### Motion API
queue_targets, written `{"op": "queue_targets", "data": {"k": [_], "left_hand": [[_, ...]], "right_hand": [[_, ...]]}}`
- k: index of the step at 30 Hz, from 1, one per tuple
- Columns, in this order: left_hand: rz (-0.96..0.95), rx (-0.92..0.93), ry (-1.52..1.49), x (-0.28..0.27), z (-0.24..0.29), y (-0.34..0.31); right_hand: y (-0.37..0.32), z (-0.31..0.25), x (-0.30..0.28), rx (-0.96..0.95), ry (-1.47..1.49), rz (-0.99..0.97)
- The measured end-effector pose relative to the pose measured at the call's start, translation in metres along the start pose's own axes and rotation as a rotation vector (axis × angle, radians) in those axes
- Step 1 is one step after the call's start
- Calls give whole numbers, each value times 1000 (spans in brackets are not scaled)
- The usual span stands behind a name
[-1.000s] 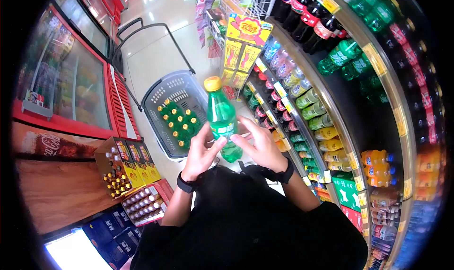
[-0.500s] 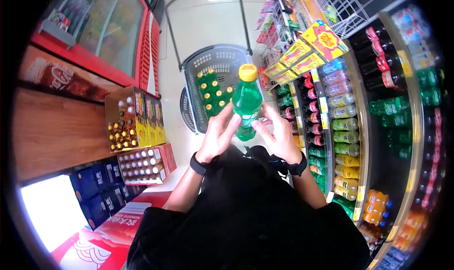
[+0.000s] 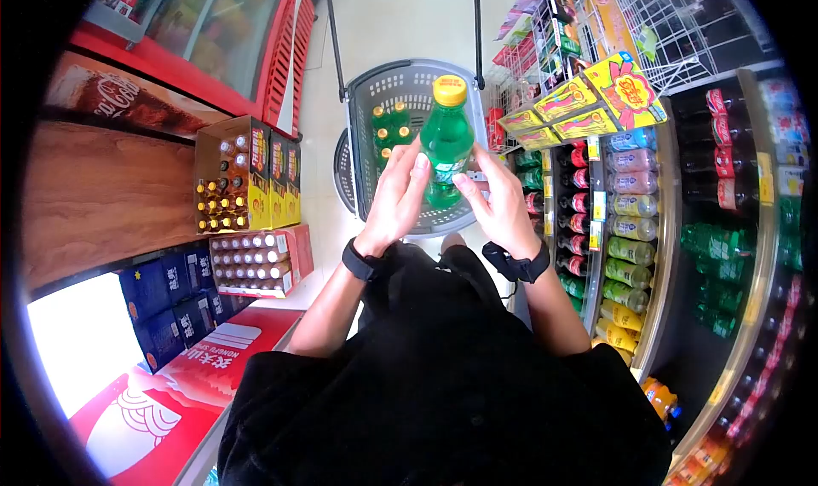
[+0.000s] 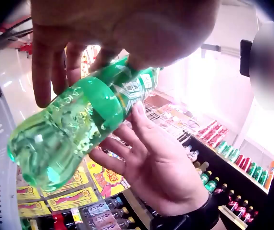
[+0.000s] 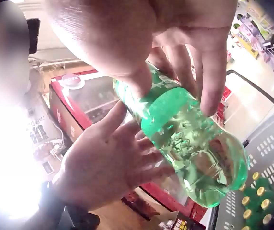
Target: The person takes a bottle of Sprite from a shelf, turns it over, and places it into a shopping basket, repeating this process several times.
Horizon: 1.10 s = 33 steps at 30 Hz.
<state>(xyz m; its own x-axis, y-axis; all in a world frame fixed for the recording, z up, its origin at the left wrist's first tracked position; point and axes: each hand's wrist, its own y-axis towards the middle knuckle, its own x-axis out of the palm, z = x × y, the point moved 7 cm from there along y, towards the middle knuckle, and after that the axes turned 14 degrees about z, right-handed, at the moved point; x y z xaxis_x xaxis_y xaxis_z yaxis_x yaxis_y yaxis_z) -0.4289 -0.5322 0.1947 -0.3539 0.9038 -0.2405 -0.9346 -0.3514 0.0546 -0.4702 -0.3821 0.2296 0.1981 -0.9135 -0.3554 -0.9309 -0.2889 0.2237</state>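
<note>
Head view: a person is holding a green soda bottle (image 3: 446, 145) upright between both hands at chest height, and from this camera it is overlapping a grey shopping basket (image 3: 358, 145) standing on the floor. The left hand (image 3: 394, 203) is bracing the bottle's left side with its thumb and long, nearly straight fingers, while the right hand (image 3: 501, 207) is pinching the label band (image 4: 127, 91) between thumb and fingertips; neither hand is spreading wide. Bubbles are clinging inside the clear green plastic and the bottle is looking full, so it is probably handling as fairly heavy for its size, with a thin wall likely yielding to a hard squeeze and a smooth, possibly slippery skin. The labelled waist is looking like the surest place to grip, and the yellow cap (image 3: 449, 90) a poorer one. The label's white print is proving too small to read. More yellow-capped green bottles (image 3: 388, 137) are standing in the basket. Further out, a red panel (image 3: 115, 104) is showing the white Coca-Cola script, a red display board (image 3: 204, 367) is appearing to read NONGFU SPRING upside down, open cartons of bottles (image 3: 230, 179) are sitting at left, and drink shelves (image 3: 630, 230) are lining the right.
</note>
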Motion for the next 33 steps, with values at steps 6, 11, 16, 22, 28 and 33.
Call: {"op": "queue_targets", "data": {"k": [6,11,16,22,28,33], "left_hand": [[47,-13,-28,24,-17,30],[160,-73,-57,45,-46,50],[198,-149,28,59,-58,74],[225,-388,-107,78,-86,95],[252,-347,-112,84,-135,122],[169,-402,87,85,-177,128]], "right_hand": [[31,37,-8,-16,18,23],[65,72,-9,-154,-61,12],[92,110,-3,-45,67,-45],[114,148,9,-11,88,-86],[113,184,33,225,101,-133],[112,212,55,353,3,-155]]}}
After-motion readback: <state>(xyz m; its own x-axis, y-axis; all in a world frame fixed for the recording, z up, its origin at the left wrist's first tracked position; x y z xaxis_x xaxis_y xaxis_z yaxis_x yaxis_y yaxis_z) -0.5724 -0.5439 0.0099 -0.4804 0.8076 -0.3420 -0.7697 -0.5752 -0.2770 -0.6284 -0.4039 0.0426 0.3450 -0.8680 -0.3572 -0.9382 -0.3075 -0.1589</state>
